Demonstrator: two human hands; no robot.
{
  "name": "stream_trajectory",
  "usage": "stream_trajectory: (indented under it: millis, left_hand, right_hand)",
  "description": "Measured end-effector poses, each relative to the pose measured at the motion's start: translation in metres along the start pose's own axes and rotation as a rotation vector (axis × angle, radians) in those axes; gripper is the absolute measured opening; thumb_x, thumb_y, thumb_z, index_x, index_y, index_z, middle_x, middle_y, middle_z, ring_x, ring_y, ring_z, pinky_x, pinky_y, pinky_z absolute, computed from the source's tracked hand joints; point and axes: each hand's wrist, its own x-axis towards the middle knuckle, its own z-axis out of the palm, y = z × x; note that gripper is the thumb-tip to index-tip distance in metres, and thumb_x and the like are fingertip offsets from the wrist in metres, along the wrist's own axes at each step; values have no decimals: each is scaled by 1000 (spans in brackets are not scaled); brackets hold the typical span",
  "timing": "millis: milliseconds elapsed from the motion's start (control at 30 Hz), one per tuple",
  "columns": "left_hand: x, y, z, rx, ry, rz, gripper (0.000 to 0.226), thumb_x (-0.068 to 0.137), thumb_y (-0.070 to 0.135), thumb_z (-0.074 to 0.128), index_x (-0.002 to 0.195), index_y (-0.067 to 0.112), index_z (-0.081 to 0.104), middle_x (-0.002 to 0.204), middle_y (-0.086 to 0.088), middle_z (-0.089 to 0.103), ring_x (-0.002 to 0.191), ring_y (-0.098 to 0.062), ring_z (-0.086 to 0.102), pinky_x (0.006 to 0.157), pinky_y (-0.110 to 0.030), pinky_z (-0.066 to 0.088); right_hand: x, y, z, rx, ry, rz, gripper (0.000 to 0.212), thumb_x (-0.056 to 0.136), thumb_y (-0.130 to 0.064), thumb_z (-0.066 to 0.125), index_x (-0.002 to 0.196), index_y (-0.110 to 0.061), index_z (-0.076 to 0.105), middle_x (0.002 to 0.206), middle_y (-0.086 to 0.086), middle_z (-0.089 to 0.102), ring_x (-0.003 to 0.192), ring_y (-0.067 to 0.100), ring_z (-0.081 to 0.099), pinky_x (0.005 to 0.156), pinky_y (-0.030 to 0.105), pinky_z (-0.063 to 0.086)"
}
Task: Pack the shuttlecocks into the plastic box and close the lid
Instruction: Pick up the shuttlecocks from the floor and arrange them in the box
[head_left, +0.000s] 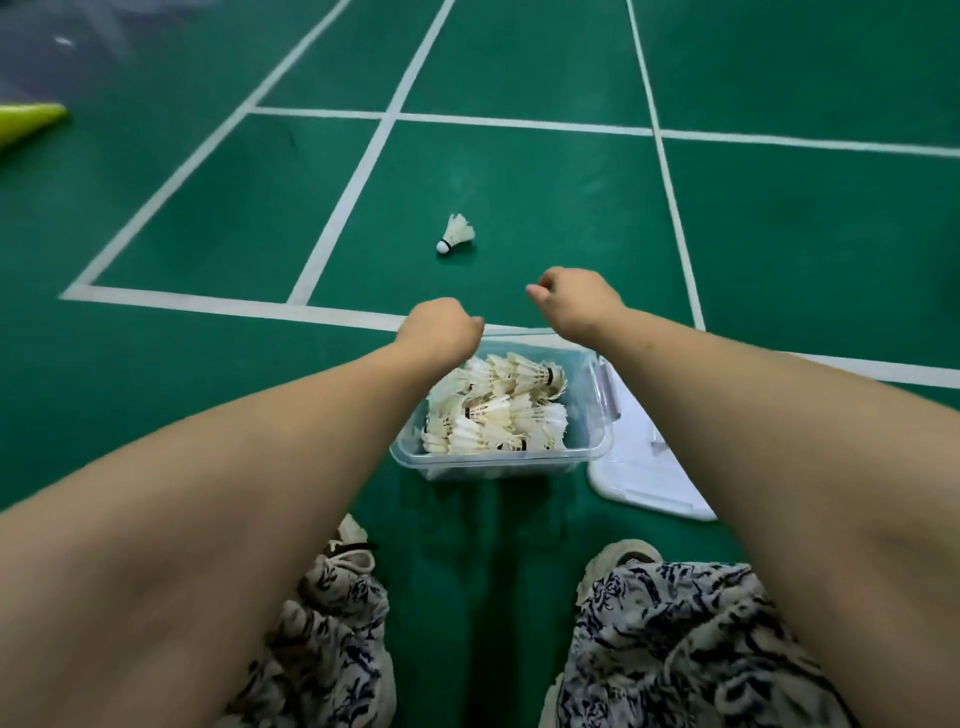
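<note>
A clear plastic box (597, 415) stands on the green court floor just in front of my feet, with several white feather shuttlecocks (498, 410) piled inside. Its white lid (639, 473) lies flat on the floor right beside it, partly under my right forearm. One loose shuttlecock (457, 235) lies on the floor beyond the box, cork toward the lower left. My left hand (440, 328) hovers over the box's far left corner, fingers curled with nothing seen in them. Past the far rim my right hand (576, 301) also looks closed, its fingers turned away.
White court lines (343, 208) cross the green floor around the box. A yellow-green object (31, 122) lies at the far left edge. My shoes and patterned trouser legs (675, 639) fill the bottom of the view.
</note>
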Motion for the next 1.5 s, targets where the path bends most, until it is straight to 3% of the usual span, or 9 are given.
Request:
stream_trajectory:
  millis: [133, 300, 533, 767, 967, 1100, 1200, 1300, 1500]
  left_hand:
    - [34, 21, -2, -9, 91, 30, 32, 93, 28, 40, 105, 6, 61, 115, -17, 62, 105, -33, 56, 73, -29, 36]
    - [118, 21, 9, -15, 94, -39, 28, 91, 23, 39, 99, 7, 60, 113, -18, 62, 97, -33, 55, 73, -29, 36]
    - [263, 10, 44, -53, 285, -130, 28, 91, 26, 38, 104, 12, 59, 104, -15, 65, 100, -33, 58, 76, -32, 39]
    - [336, -21, 76, -182, 194, -153, 28, 90, 20, 43, 116, 15, 53, 114, -12, 63, 106, -32, 56, 84, -33, 42]
    - [393, -34, 81, -150, 110, -64, 62, 86, 14, 49, 143, 28, 27, 141, -16, 32, 111, -38, 52, 94, -37, 41]
    - [421, -25, 83, -114, 109, -14, 78, 86, 18, 56, 147, 36, 12, 154, -21, 6, 129, -44, 37, 108, -43, 31]
    - [443, -19, 80, -168, 94, -64, 82, 85, 22, 59, 147, 39, 8, 155, -21, 0, 131, -44, 34, 109, -43, 32]
    - [457, -23, 76, -55, 56, -22, 71, 86, 24, 62, 144, 32, 24, 156, -17, -2, 134, -42, 32, 109, -45, 33]
    - [450, -31, 82, 126, 168, 179, 14, 88, 10, 53, 101, 6, 56, 147, -15, 29, 122, -36, 42, 91, -41, 40]
  right_hand:
    - [19, 7, 5, -22, 22, 59, 37, 98, -36, 34, 111, -9, 58, 119, 15, 61, 113, 32, 53, 93, 39, 41]
    - [87, 7, 33, 75, 35, 146, 36, 98, -31, 32, 108, -9, 58, 118, 15, 61, 110, 32, 54, 87, 37, 40]
    - [207, 1, 96, 170, -40, 122, 31, 97, -29, 33, 113, -14, 55, 118, 11, 63, 112, 30, 55, 91, 38, 36]
    - [277, 7, 126, 151, -101, 145, 30, 95, -30, 34, 111, -17, 56, 118, 9, 63, 112, 30, 55, 92, 38, 37]
    - [307, 17, 137, 174, -116, 165, 29, 96, -30, 35, 111, -17, 56, 119, 9, 63, 111, 31, 55, 92, 39, 39]
    - [324, 11, 130, 164, -74, 138, 29, 96, -31, 36, 110, -17, 57, 118, 9, 63, 111, 32, 55, 91, 39, 40]
    - [334, 5, 124, 155, -49, 130, 29, 96, -32, 35, 109, -18, 57, 117, 8, 63, 111, 30, 55, 90, 38, 39]
    - [333, 7, 123, 145, -56, 134, 29, 97, -32, 35, 108, -18, 57, 116, 8, 64, 110, 31, 55, 89, 39, 39]
    - [325, 18, 121, 129, -58, 165, 30, 97, -31, 34, 107, -18, 58, 113, 8, 65, 107, 30, 56, 88, 38, 39]
